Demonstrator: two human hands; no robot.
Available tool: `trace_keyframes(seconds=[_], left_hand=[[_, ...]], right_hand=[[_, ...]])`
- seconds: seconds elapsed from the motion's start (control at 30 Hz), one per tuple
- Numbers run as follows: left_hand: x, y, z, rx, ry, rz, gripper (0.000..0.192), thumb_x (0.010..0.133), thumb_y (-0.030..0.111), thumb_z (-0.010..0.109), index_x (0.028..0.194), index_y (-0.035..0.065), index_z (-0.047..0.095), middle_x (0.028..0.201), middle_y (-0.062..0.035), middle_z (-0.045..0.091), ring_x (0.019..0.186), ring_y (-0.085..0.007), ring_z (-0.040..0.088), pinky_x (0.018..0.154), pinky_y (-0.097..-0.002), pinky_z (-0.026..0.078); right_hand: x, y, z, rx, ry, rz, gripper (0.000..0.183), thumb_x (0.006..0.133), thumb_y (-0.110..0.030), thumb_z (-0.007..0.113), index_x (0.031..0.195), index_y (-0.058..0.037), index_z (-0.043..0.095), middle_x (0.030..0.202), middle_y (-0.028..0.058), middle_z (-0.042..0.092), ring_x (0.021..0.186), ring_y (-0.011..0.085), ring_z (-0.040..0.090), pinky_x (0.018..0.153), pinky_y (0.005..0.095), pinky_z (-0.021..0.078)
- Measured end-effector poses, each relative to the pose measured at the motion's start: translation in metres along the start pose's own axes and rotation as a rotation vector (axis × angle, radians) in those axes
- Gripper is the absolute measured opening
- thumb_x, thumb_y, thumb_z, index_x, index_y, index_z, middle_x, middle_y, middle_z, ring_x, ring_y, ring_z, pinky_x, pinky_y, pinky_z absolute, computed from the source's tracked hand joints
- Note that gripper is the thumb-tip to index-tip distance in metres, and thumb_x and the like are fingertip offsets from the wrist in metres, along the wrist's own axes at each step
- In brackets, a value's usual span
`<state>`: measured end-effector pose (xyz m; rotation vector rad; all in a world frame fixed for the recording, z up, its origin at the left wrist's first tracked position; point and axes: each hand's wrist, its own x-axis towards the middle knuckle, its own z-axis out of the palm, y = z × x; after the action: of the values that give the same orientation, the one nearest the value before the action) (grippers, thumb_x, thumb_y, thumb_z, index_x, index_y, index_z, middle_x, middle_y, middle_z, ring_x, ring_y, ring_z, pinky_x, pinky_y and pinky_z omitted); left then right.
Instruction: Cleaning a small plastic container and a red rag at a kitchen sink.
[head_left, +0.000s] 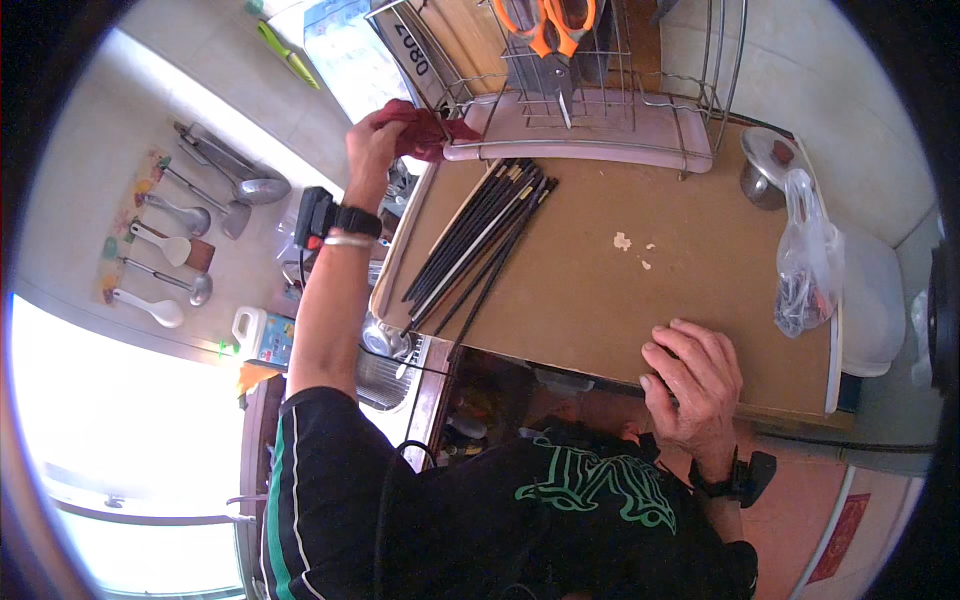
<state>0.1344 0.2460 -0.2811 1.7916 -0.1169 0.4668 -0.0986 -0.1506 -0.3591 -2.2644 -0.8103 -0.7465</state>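
My left hand (373, 150) reaches to the upper left and grips a dark red cloth (420, 131), which touches the left end of a pink drip tray (585, 127) beneath a wire rack. On the edge of the brown board (577, 300) rests my right hand (694, 379), fingers loosely apart and holding nothing. A bundle of dark chopsticks (480, 240) lies fanned out on the board's left part. Orange-handled scissors (556, 56) hang point down at the front of the rack.
A lidded metal pot (763, 180) and a tied clear plastic bag (804, 262) stand along the right edge. Ladles and a spatula (236, 219) hang on the left wall. Below them are a white jug (255, 330) and a sink (386, 379). A black cable hangs beside the board.
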Motion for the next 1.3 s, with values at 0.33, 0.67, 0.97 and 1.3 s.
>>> trace_keyframes(seconds=[0.33,0.67,0.97,1.3], left_hand=[[0.02,-0.039,0.03,0.481,-0.153,-0.071,0.034,0.075,0.022,0.065,0.101,-0.0002,0.064,0.087,-0.0143,0.068,0.079,-0.0213,0.067,0.071,-0.0303,0.051],[0.01,-0.056,0.028,0.133,-0.232,-0.042,0.018,0.076,0.002,0.059,0.092,-0.0015,0.065,0.081,-0.0075,0.066,0.071,-0.0161,0.062,0.068,-0.0283,0.051],[0.014,0.032,-0.028,-0.77,0.197,0.202,0.024,0.08,0.003,0.046,0.101,-0.0002,0.058,0.094,-0.0166,0.064,0.087,-0.0281,0.064,0.079,-0.0387,0.052],[0.101,0.165,0.035,0.542,-0.15,0.315,0.045,0.077,-0.003,0.056,0.122,0.0008,0.054,0.103,-0.0118,0.064,0.089,-0.0193,0.064,0.077,-0.0284,0.054]], right_hand=[[0.007,0.006,0.004,-0.008,-0.057,0.021,0.025,0.07,-0.013,0.065,0.093,-0.0035,0.064,0.102,0.0104,0.061,0.097,0.0297,0.058,0.079,0.0436,0.0457],[0.006,-0.001,0.0,-0.02,0.01,-0.008,0.023,0.068,-0.013,0.065,0.09,-0.0044,0.066,0.096,0.0096,0.062,0.093,0.0293,0.059,0.077,0.0429,0.046],[0.003,-0.002,0.003,-0.001,0.016,-0.023,0.024,0.065,-0.013,0.067,0.088,-0.0055,0.065,0.097,0.0092,0.062,0.093,0.0293,0.059,0.077,0.0431,0.0457],[0.005,-0.002,0.0,-0.004,0.021,0.0,0.024,0.066,-0.014,0.066,0.089,-0.0062,0.065,0.097,0.0082,0.062,0.092,0.0286,0.059,0.076,0.0426,0.0458]])
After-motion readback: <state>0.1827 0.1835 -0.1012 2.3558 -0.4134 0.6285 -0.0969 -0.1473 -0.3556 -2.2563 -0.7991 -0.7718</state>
